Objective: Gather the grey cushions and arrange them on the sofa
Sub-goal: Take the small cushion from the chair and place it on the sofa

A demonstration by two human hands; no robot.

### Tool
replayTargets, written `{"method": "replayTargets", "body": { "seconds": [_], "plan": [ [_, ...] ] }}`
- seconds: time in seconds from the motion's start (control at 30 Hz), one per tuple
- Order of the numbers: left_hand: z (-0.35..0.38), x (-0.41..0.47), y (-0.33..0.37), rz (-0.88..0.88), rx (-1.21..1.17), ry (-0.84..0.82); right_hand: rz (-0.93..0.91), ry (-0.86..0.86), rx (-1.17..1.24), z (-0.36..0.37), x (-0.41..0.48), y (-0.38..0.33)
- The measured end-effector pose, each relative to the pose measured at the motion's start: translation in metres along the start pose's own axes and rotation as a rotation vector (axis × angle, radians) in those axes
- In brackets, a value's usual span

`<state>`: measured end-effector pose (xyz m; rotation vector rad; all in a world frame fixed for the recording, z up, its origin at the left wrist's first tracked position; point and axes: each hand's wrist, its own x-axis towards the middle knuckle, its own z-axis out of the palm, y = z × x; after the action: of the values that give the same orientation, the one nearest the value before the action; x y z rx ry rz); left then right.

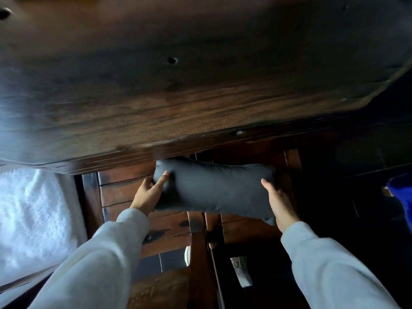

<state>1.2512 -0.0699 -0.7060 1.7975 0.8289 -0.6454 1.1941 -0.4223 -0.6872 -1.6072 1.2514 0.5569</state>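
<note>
Fingers (163,178) of left hand (149,192) are pinching the grey cushion (214,188); right hand (279,202) is cupping its right end, keeping it level under the desk (178,85).

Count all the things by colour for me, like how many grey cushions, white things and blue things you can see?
Grey cushion, held between left hand and right hand: 1
White fluffy cloth: 1
Blue thing at the right edge, cut off: 1
Total: 3
</note>
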Motion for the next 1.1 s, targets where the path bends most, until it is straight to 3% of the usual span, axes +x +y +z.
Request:
{"method": "replayTargets", "body": {
  "seconds": [0.23,0.43,0.83,1.1],
  "plan": [
    [-0.032,-0.071,0.029,-0.003,0.157,-0.001,-0.116,-0.035,-0.092,-0.047,-0.066,-0.02],
    [-0.047,-0.148,0.048,0.035,0.066,0.07,-0.245,-0.096,-0.082,-0.078,-0.108,-0.038],
    [-0.091,-0.39,0.054,0.241,-0.305,0.493,-0.565,-0.416,0.166,-0.148,-0.266,-0.096],
    [-0.145,-0.569,-0.035,0.353,-0.601,0.78,-0.881,-0.611,0.153,-0.144,-0.412,-0.059]
  ]
}}
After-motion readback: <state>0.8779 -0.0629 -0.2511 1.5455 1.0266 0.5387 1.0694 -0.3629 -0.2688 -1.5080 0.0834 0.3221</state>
